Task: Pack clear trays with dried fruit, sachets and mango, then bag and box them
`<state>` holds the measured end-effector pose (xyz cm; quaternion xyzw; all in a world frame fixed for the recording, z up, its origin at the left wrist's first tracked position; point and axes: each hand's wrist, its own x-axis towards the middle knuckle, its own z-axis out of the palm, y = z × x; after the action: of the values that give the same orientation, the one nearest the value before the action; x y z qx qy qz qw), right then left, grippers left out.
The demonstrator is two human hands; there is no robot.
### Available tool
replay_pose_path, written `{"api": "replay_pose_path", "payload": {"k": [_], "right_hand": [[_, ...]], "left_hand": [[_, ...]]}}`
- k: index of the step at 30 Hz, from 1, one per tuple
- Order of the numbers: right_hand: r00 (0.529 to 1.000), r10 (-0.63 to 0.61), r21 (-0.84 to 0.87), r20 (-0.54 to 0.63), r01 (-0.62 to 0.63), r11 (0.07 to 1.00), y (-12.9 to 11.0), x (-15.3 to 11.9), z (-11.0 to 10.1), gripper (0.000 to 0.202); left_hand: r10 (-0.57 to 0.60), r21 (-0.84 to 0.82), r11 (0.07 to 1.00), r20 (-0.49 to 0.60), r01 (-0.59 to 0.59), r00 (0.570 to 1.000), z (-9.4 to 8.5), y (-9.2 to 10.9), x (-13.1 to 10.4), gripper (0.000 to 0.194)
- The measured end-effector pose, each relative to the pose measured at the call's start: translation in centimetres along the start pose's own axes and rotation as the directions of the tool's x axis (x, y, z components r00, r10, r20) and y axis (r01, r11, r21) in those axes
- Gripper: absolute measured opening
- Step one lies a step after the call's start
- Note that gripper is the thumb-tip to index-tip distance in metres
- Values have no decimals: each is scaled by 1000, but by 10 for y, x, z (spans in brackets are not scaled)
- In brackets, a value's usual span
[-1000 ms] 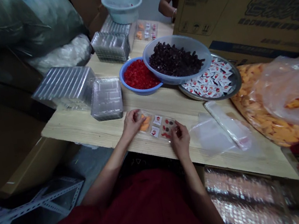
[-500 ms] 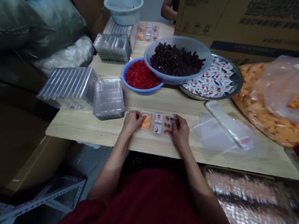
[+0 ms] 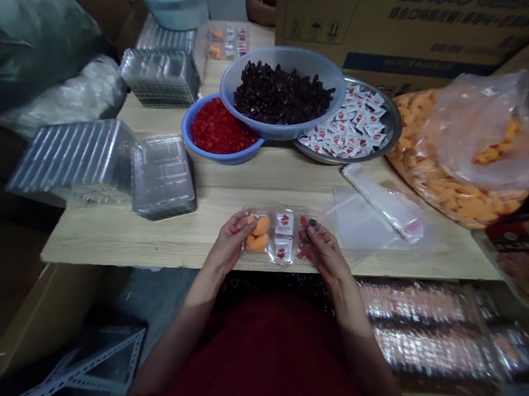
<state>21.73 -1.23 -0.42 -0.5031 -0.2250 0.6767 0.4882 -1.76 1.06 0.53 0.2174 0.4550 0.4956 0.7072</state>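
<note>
1. Our left grip [image 3: 231, 238] pinched one short end of the clear tray [image 3: 272, 245], by the orange pieces [image 3: 257, 243].
2. Our right grip [image 3: 328, 251] held the other end, by the red pieces [image 3: 303, 221].
3. The tray sat between both grips, its long side going from one to the other; neither was nearer.
4. Below both grips was the desk [image 3: 227, 190]; we couldn't tell if the tray touched it.

The bare left hand [image 3: 228, 241] is positioned just left of frame centre, thumb and fingers bent in a pinch grip. The bare left forearm [image 3: 178, 333] rises diagonally from lower left. The bare right hand [image 3: 331, 256], lower and right of centre, also pinches. The bare right forearm [image 3: 364, 343] extends steeply upward from bottom right.
</note>
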Motion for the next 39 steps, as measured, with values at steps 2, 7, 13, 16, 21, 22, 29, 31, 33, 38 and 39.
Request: {"api": "replay_pose_path", "payload": {"k": [2, 7, 13, 16, 21, 22, 29, 31, 33, 38, 39], "right_hand": [[1000, 7, -7, 23, -7, 1000, -5, -4, -2, 55], [997, -70, -41, -29, 69, 997, -3, -9, -4, 50], [870, -483, -579, -94, 347, 738, -14, -14, -37, 58], [825, -564, -930, 38, 236, 282, -26, -23, -59, 32], [892, -432, -969, 131, 23, -247, -26, -33, -66, 16], [898, -413, -956, 149, 24, -292, -25, -32, -63, 15], [926, -365, -937, 96, -40, -347, -34, -6, -54, 21], [931, -356, -944, 86, -37, -327, -38, -3, -53, 24], [937, -342, -948, 67, -47, -315, -41, -2, -51, 27], [960, -279, -980, 25, -32, -196, -45, 1, -52, 21], [959, -283, -995, 14, -15, -98, -46, 3, -55, 20]], "left_hand": [[-169, -10, 985, 136, 172, 976, 1, 1, -5, 47], [-386, -59, 914, 182, 402, 904, -3, -12, -19, 42], [-348, -136, 928, 10, 346, 938, -1, -16, -20, 34], [-283, -169, 948, -51, 271, 958, -6, -6, -15, 30], [-222, -172, 963, -77, 207, 972, -13, 6, -14, 36], [-222, -170, 964, -84, 206, 971, -12, 6, -14, 36], [-263, -175, 954, -94, 244, 960, -3, 1, -16, 38], [-264, -197, 950, -98, 241, 960, -1, 1, -16, 38], [-264, -210, 948, -99, 239, 959, 0, 3, -15, 38], [-274, -221, 943, -100, 247, 957, 2, 5, -14, 37], [-279, -230, 940, -104, 250, 955, 2, 4, -13, 37]]}}
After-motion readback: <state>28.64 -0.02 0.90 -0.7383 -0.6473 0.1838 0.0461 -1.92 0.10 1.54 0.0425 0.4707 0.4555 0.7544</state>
